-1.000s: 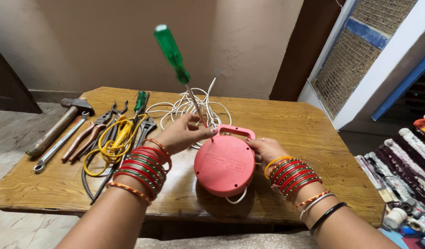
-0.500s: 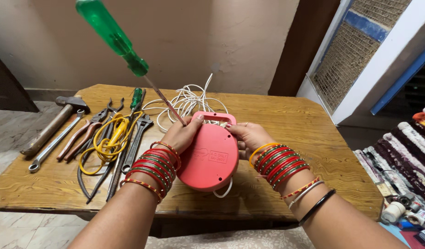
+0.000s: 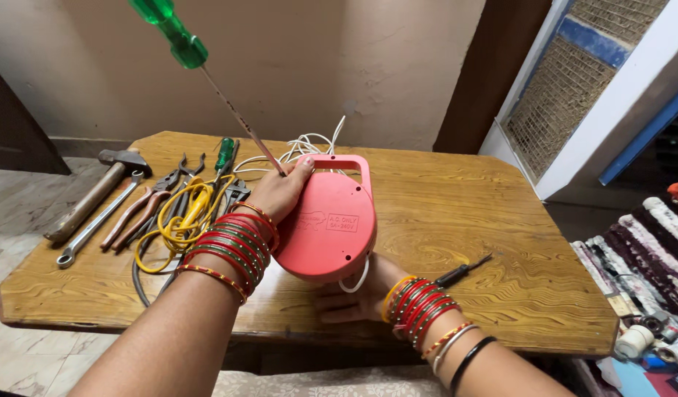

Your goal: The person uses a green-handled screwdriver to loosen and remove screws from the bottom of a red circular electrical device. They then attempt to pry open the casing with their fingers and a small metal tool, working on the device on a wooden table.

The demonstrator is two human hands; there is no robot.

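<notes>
A round red plastic case with a handle slot at its top is tilted up off the wooden table. My left hand presses against its left side and pinches the metal shaft of a green-handled screwdriver, whose handle points up and to the left. My right hand lies under the case's lower edge and props it up. A white cord loop hangs from the case's bottom. Both wrists carry several red and gold bangles.
At the table's left lie a hammer, a spanner, pliers, a yellow wire coil and another green screwdriver. White cable is piled behind the case. A small black screwdriver lies right. Fabric rolls lie beyond the table's right edge.
The red case has been tipped up from flat onto its edge. My right hand slid from its side to beneath it. The screwdriver handle swung up and to the left.
</notes>
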